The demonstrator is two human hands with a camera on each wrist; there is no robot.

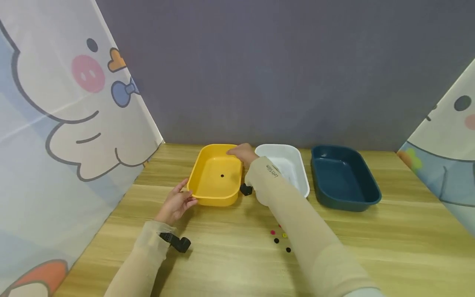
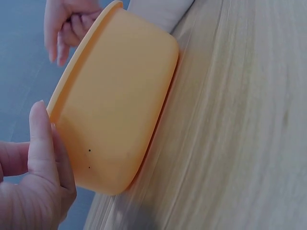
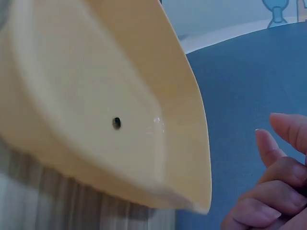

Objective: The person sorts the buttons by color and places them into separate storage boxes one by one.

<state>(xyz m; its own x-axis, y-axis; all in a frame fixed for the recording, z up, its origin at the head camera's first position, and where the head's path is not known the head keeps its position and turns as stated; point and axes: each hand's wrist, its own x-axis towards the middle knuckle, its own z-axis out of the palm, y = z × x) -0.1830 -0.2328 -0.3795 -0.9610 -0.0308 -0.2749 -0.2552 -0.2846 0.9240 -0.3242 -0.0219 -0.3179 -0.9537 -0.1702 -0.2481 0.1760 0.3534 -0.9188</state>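
A yellow tray (image 1: 219, 201) rests on the table with one small black button (image 1: 222, 175) on its floor. My left hand (image 1: 177, 203) holds the tray's near left corner, thumb along the left side and fingers against the near wall. Over the far right rim hovers my right hand (image 1: 243, 154). In the right wrist view its thumb and index finger (image 3: 268, 147) stand slightly apart with nothing between them, and the other fingers curl loosely. Several small buttons, among them a black one (image 1: 276, 240), a red one (image 1: 273, 232) and a yellow one (image 1: 285, 235), lie on the table beside my right forearm.
Right of the yellow tray stands a white tray (image 1: 301, 171), partly covered by my right sleeve. A dark blue tray (image 1: 346, 205) sits farther right. A grey wall (image 1: 282, 74) rises behind the table (image 1: 222, 255), with cartoon-printed cloth (image 1: 74, 123) at both sides.
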